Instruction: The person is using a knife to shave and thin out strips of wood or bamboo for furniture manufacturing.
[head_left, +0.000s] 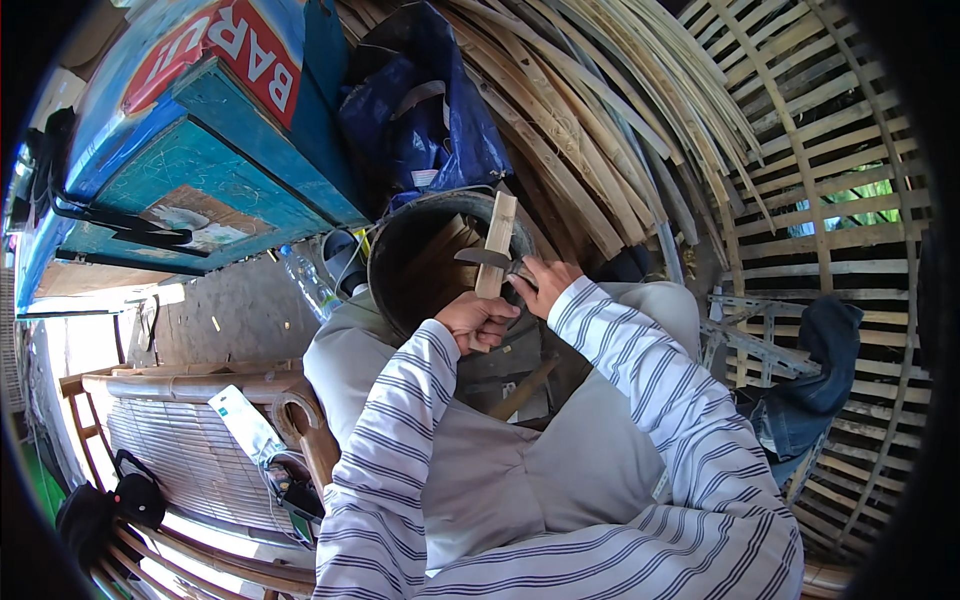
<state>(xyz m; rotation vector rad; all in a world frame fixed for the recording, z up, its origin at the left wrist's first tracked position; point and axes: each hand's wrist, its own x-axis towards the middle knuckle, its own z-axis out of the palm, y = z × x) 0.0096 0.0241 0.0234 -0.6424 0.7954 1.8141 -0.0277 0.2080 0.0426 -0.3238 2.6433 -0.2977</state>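
Observation:
My left hand point(478, 320) is closed round the lower end of a short, flat piece of pale wood point(499, 222), which points up and away from me. In my right hand point(545, 284) is a knife point(482, 257). Its dark, slightly curved blade lies across the wood, just above my left fist, with the tip to the left. Most of the knife's handle is hidden by my fingers. Beneath the wood, between my knees, stands a dark round bucket point(374, 262) with pieces of wood inside.
Long wooden strips point(590, 130) lie piled beyond the bucket, near a blue plastic bag point(430, 125). A blue cabinet point(260, 165) stands at the far left, above a plastic bottle point(308, 283). Left of me is a bamboo bench point(180, 440); a slatted wall point(840, 200) rises at right.

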